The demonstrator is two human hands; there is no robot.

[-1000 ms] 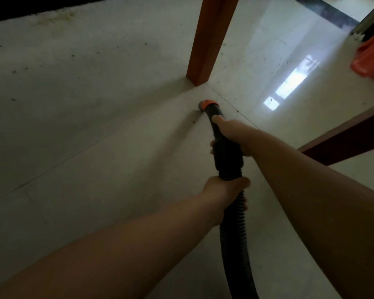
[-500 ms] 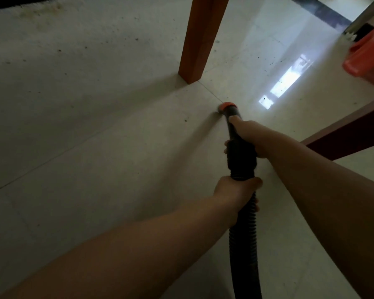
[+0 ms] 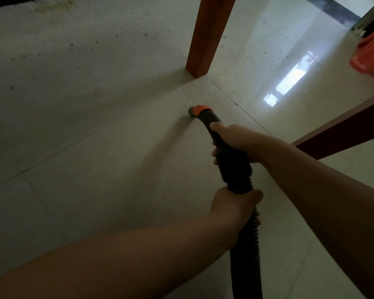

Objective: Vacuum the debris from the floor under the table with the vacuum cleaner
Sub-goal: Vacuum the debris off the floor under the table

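Both hands [image 3: 235,206] [image 3: 238,141] grip the hose [image 3: 246,251] over speckled pale floor tiles [image 3: 95,147].

The floor [image 3: 78,130] is pale stone-like tile, matt in shadow and glossy where window light reflects (far right). The table leg [image 3: 207,33] looks like smooth, reddish-brown wood. The vacuum nozzle [image 3: 198,112] is matt black plastic with an orange plastic collar, and its hose [image 3: 247,255] is ribbed black plastic.

floor [image 3: 78,147] left: open | table leg [image 3: 209,35] ahead | rail [image 3: 343,130] right
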